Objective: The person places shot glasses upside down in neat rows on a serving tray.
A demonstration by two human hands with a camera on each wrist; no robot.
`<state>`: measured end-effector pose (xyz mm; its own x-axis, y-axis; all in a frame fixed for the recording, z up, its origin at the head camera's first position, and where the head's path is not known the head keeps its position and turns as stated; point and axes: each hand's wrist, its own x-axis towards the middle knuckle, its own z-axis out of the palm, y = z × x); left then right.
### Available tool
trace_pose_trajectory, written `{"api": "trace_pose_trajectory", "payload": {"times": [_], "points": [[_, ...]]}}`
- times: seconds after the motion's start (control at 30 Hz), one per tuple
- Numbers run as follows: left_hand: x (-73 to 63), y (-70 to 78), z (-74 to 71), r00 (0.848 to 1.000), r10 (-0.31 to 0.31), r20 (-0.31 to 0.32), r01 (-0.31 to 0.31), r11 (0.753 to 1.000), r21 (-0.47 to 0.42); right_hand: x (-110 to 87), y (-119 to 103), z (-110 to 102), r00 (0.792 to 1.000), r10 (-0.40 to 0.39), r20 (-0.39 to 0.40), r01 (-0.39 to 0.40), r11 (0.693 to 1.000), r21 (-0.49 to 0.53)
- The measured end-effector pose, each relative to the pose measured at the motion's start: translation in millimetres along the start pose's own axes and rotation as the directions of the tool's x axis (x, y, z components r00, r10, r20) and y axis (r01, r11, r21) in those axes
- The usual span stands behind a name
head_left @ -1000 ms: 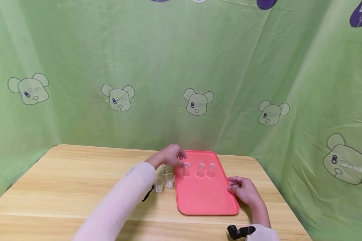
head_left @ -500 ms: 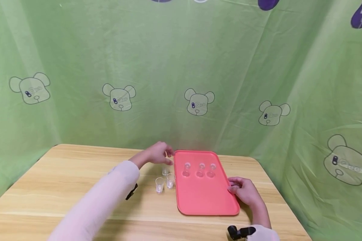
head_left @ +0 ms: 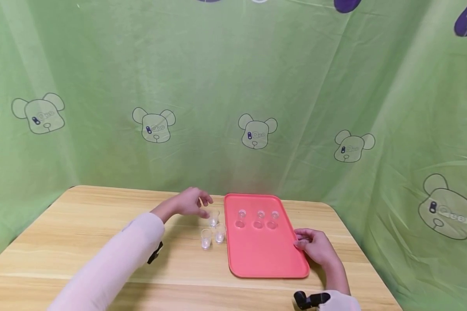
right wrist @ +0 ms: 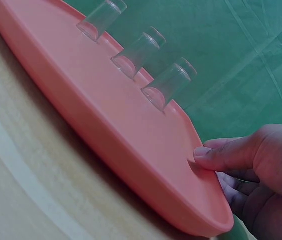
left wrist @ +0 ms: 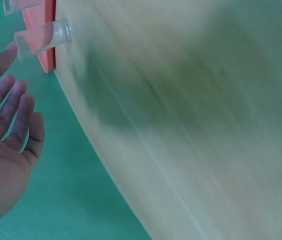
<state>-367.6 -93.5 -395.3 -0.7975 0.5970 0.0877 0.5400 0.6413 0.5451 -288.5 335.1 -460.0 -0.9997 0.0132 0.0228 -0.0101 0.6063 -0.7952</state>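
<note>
My left hand [head_left: 188, 201], fingers loosely spread, hovers left of the tray beside a clear shot glass [head_left: 213, 219] that stands upright on the table. In the left wrist view, a fingertip comes right up to the rim of that glass [left wrist: 38, 41], with nothing in the palm. Two more clear glasses stand nearer to me, a right one [head_left: 219, 234] and a left one [head_left: 206, 239]. My right hand [head_left: 317, 247] grips the right rim of the red tray [head_left: 266, 259], thumb on top [right wrist: 211, 156], other fingers outside and below. Three glasses [right wrist: 168, 86] stand upside down in a row on the tray.
The tray lies on a wooden table [head_left: 113, 233], near its far edge. Green cloth [head_left: 202, 86] with bear heads printed on it hangs behind and at the sides. Black straps with small devices [head_left: 311, 299] sit on both wrists.
My left hand has moved left from above the tray's leftmost upside-down glass to the upright glasses on the table. The right hand stays on the tray rim.
</note>
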Motion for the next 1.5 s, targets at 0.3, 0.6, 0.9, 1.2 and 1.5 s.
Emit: {"api": "trace_pose_trajectory", "payload": {"times": [0.3, 0.6, 0.9, 1.2, 1.5], "points": [[0.1, -13.7, 14.1, 1.0, -0.016, -0.004, 0.015, 0.999, -0.037, 0.5, 1, 0, 1.0, 0.011, -0.005, -0.011, 1.0, -0.001], [-0.5, -16.3, 27.8, 0.998, -0.058, -0.011, 0.056, 0.993, -0.108, -0.1, 0, 1, 1.0, 0.016, -0.003, -0.016, 1.0, 0.01], [0.7, -23.7, 42.8, 0.997, -0.082, -0.01, 0.08, 0.985, -0.154, -1.0, -2, 2, 1.0, 0.021, -0.001, -0.021, 1.0, 0.008], [4.5, -26.8, 49.4, 0.998, -0.058, -0.034, 0.052, 0.987, -0.152, -0.8, -2, 1, 1.0, 0.022, -0.005, -0.022, 1.0, 0.0], [9.6, -29.9, 57.2, 0.998, -0.047, -0.048, 0.04, 0.99, -0.138, -1.0, -1, 0, 1.0, 0.024, -0.001, -0.024, 1.0, -0.001]]}}
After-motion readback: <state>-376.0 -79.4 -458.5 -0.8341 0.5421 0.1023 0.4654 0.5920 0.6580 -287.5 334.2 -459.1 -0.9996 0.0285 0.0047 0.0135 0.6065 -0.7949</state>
